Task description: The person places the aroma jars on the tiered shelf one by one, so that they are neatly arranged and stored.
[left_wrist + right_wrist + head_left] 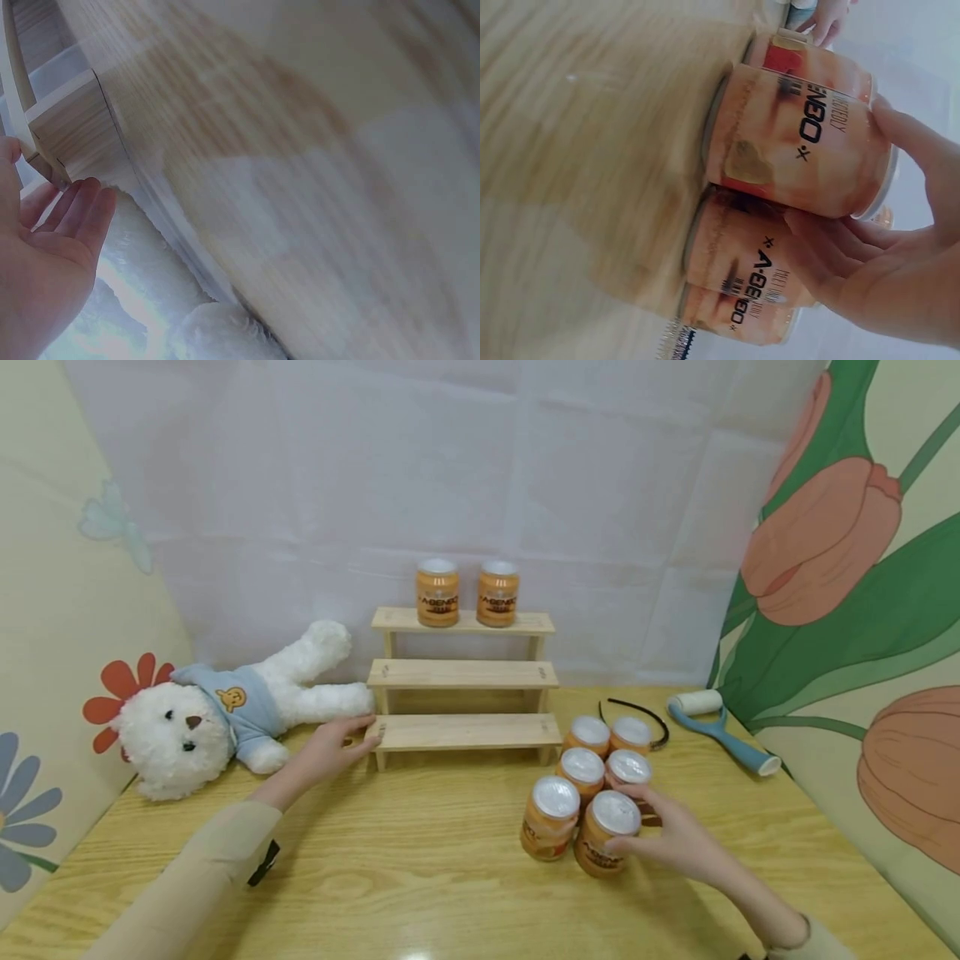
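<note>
In the head view a three-step wooden display shelf (463, 732) stands at the middle of the table. At the left end of its lowest board, my left hand (335, 750) holds the board's edge between thumb and fingers, as the left wrist view also shows on the wooden board (46, 161). Two orange cans (438, 595) stand upright on the top step. Several more cans stand grouped on the table to the right. My right hand (671, 839) grips the front right can (597, 852), thumb on one side and fingers on the other; the can (795, 142) looks upright.
A white plush toy (258, 706) in a blue shirt lies left of the shelf. Behind the grouped cans are a black headband (651, 714) and a blue-handled lint roller (727, 735). A white cloth (465, 468) hangs at the back, with painted walls either side.
</note>
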A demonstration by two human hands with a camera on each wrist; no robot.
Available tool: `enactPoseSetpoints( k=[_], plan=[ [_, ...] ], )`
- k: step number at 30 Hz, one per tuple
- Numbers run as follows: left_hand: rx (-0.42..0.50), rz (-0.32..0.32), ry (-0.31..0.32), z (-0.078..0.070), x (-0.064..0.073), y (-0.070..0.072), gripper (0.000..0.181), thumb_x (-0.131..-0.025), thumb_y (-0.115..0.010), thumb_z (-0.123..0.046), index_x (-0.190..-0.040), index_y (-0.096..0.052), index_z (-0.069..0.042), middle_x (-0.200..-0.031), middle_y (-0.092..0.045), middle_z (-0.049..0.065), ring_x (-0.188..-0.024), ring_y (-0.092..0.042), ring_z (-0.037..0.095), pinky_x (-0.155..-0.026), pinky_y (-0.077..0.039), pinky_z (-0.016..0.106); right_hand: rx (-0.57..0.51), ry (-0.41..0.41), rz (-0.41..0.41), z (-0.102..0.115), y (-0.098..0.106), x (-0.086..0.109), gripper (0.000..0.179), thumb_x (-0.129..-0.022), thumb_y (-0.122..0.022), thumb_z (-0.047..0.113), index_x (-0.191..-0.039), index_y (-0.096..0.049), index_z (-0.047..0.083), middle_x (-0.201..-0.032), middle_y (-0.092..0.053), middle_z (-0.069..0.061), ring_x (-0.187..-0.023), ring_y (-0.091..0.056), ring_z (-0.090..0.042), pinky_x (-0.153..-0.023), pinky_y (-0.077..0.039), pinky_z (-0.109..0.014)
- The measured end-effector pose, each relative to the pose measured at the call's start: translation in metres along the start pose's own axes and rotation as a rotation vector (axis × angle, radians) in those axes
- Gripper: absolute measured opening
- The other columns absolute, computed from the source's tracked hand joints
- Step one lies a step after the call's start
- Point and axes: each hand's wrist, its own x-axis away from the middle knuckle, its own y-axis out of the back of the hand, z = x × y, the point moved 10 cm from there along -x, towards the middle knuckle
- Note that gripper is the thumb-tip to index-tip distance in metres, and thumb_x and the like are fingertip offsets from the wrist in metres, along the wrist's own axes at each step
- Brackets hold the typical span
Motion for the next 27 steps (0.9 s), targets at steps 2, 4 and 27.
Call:
enactPoseSetpoints(
  k=[2, 4, 27],
  plan=[
    [-0.001, -0.002, 0.000, 0.001, 0.001, 0.001, 0.057, -0.097, -0.053, -0.028, -0.140, -0.038, 0.008, -0.139, -0.042, 0.029, -0.121, -0.047, 0.044, -0.098, -0.044, 0.054, -0.011, -0.018, 0.013, -0.002, -0.002, -0.001, 0.074, -0.075, -0.079, 0.034, -0.135, -0.048, 0.003, -0.130, -0.053, -0.023, -0.108, -0.058, -0.032, -0.087, -0.053, -0.043],
    [-0.004, -0.005, -0.001, 0.002, 0.001, 0.003, 0.058, -0.097, -0.053, -0.029, -0.139, -0.038, 0.008, -0.139, -0.042, 0.029, -0.121, -0.047, 0.044, -0.098, -0.044, 0.055, -0.014, -0.027, 0.019, -0.003, -0.004, -0.003, 0.074, -0.075, -0.079, 0.034, -0.135, -0.048, 0.003, -0.130, -0.053, -0.023, -0.108, -0.058, -0.032, -0.087, -0.053, -0.042],
    [-0.014, -0.030, -0.004, -0.002, 0.004, 0.003, 0.059, -0.096, -0.053, -0.034, -0.138, -0.042, 0.006, -0.136, -0.047, 0.028, -0.119, -0.050, 0.042, -0.096, -0.046, 0.053, -0.099, -0.077, -0.004, 0.009, 0.024, -0.003, 0.069, -0.078, -0.077, 0.028, -0.134, -0.048, 0.000, -0.117, -0.060, -0.017, -0.097, -0.059, -0.021, -0.072, -0.053, -0.028]
  ],
)
